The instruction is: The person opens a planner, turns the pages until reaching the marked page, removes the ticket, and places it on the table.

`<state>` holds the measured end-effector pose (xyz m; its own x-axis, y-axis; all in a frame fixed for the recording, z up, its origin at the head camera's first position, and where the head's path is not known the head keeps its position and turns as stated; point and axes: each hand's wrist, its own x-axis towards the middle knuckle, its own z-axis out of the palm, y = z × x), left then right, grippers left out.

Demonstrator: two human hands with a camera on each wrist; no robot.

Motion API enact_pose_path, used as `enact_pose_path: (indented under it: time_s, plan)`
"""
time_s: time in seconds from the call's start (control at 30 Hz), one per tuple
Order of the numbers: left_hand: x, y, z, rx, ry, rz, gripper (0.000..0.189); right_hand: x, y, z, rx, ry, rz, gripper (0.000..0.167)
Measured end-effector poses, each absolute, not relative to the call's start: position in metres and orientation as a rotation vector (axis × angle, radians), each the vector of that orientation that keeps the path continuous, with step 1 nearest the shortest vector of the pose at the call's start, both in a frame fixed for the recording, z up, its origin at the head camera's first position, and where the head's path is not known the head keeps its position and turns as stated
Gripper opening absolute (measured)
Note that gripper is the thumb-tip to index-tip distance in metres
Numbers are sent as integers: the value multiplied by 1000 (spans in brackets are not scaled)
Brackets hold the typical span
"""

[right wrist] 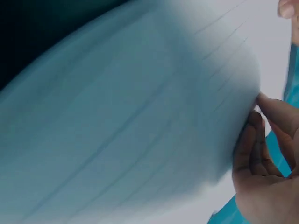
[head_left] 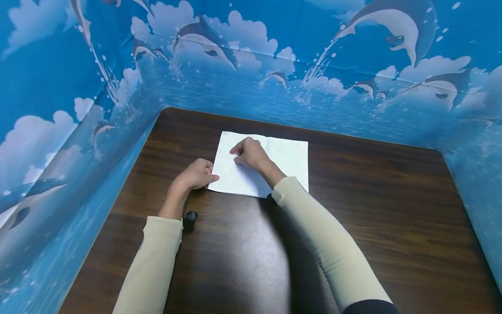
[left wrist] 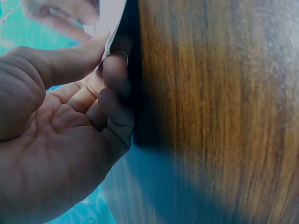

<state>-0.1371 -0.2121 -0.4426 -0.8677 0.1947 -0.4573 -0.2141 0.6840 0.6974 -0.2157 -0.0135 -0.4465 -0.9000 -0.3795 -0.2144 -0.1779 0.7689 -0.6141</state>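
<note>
An open notebook [head_left: 288, 161] with white ruled pages lies on the table. My left hand [head_left: 196, 174] pinches its near left corner; in the left wrist view the thumb [left wrist: 84, 56] lies over the paper [left wrist: 112, 16] and curled fingers sit beneath its edge. Above the left page, my right hand [head_left: 252, 153] bends its fingers loosely, thumb and fingertips a little apart with nothing visible between them. Seen from the right wrist, that hand [right wrist: 268, 163] has its fingertips right at the ruled page [right wrist: 131, 121], where a shadow falls.
A dark wood-grain table [head_left: 376, 209] carries the notebook. Blue cloth [head_left: 235, 93] printed with dolphins and clouds stands along its back and sides. Small black devices sit at both wrists, one [head_left: 190, 220] beside the left sleeve.
</note>
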Motion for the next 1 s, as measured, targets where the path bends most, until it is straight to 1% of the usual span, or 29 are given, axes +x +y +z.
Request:
enact_pose_path:
  time_s: [0.27,0.37,0.5,0.57,0.63,0.8,1.0]
  plan:
    - [-135,-216,-441,-33,2403,1020,34,-219,41,-448,-413,2707,-744,41]
    - [-136,-215,-442,-26,2404,1002,33,-220,63,-448,-397,2742,-639,43]
    - [-136,-213,-443,-26,2396,1010,34,-220,99,-445,-294,2774,-497,58]
    - [-136,-213,-444,-28,2391,1018,34,-218,119,-443,-206,2767,-465,69]
    - [-136,-213,-445,-19,2385,1031,35,-216,137,-440,-149,2767,-388,75]
    - [-136,-212,-445,-29,2383,1051,36,-210,168,-436,-123,2779,-213,75]
    - [-137,-209,-445,-63,2390,1037,30,-205,179,-436,-99,2787,-294,71]
